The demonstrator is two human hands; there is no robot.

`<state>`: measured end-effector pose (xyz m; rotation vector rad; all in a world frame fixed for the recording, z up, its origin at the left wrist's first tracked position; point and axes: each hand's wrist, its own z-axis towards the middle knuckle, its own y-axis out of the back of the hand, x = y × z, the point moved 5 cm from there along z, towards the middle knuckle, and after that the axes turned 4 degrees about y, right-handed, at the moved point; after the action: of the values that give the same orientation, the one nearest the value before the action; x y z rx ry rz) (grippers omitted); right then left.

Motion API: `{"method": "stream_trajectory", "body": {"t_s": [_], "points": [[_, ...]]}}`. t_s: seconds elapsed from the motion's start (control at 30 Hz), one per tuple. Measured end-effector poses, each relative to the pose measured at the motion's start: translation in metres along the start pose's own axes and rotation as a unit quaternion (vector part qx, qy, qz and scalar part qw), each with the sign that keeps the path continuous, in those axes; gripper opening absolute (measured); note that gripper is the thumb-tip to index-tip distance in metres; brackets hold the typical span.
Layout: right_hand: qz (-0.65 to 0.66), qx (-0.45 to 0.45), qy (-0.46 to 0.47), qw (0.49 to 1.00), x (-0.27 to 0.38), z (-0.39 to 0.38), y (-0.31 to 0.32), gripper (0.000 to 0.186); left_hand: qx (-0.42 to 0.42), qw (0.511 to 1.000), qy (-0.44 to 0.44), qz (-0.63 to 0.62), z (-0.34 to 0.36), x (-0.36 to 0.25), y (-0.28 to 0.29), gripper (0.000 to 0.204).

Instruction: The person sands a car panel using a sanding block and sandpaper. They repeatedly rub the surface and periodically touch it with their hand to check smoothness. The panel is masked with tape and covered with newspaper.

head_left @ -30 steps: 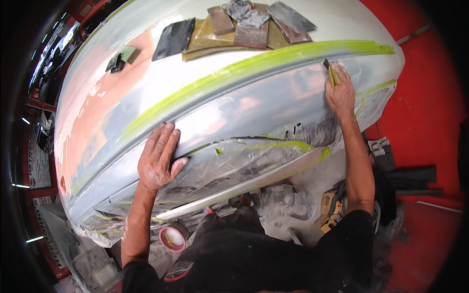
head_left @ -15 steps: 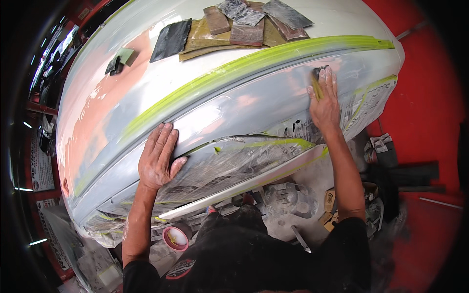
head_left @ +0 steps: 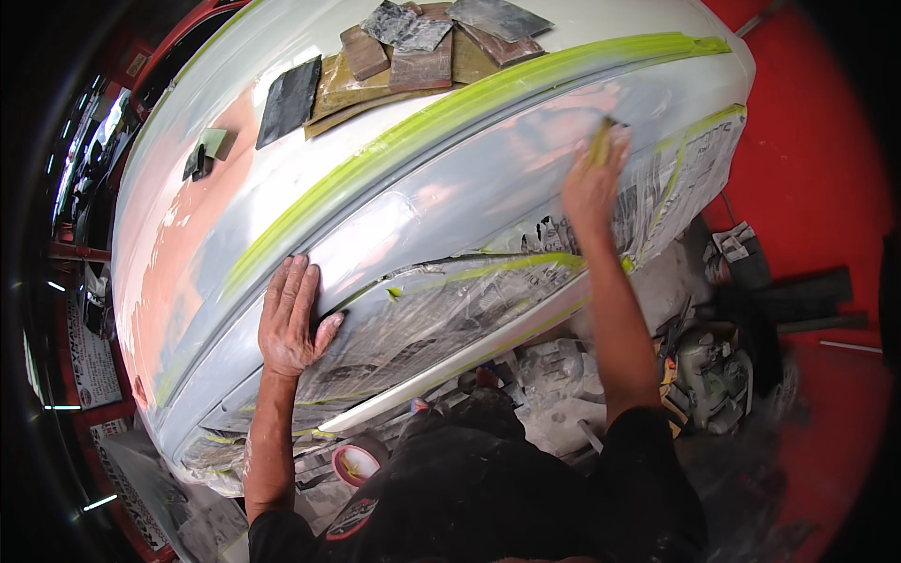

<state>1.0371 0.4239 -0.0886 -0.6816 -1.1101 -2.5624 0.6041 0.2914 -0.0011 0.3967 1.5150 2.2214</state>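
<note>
My left hand lies flat on the grey-primed car body panel, fingers extended and thumb apart, holding nothing. Farther right, my right hand, slightly blurred, presses a yellowish-brown piece of sandpaper against the same panel. Its fingers partly hide the sandpaper. Pink and grey patches show on the surface around it. A strip of lime-green masking tape runs along the panel's far side, and taped masking paper covers the area below it.
Several worn sandpaper pieces are piled on the white bodywork, with a black sheet alongside. Small green and black pads rest farther left. Below are a pink-rimmed tape roll and dusty clutter on the floor.
The view has shifted, so the car appears farther left. My right hand has turned and more of its sandpaper shows. My left hand stays flat on the panel.
</note>
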Motion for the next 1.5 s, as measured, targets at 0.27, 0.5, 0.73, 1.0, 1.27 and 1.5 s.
{"method": "stream_trajectory", "body": {"t_s": [0.27, 0.5, 0.73, 1.0, 1.27, 1.5], "points": [[0.041, -0.010, -0.085, 0.995, -0.020, 0.015, 0.011, 0.071, -0.002, 1.000, -0.010, -0.002, 0.005, -0.002, -0.003, 0.070], [0.011, -0.015, -0.164, 0.986, -0.078, 0.061, 0.023, 0.067, -0.006, 1.000, -0.013, -0.006, 0.003, 0.000, -0.004, 0.069], [-0.001, 0.019, -0.092, 0.996, -0.048, 0.021, 0.013, 0.071, 0.009, 1.000, -0.005, 0.004, -0.002, 0.000, -0.003, 0.071], [0.002, 0.000, -0.198, 0.980, -0.135, 0.108, 0.042, 0.062, -0.011, 1.000, -0.015, -0.012, 0.008, -0.004, -0.002, 0.071], [-0.013, 0.050, -0.007, 0.999, -0.015, -0.006, 0.009, 0.069, -0.001, 1.000, 0.003, 0.013, -0.004, -0.001, 0.000, 0.072], [0.029, -0.029, -0.249, 0.968, -0.142, 0.089, 0.038, 0.070, -0.005, 1.000, -0.011, -0.001, 0.009, -0.006, -0.004, 0.070]]}}
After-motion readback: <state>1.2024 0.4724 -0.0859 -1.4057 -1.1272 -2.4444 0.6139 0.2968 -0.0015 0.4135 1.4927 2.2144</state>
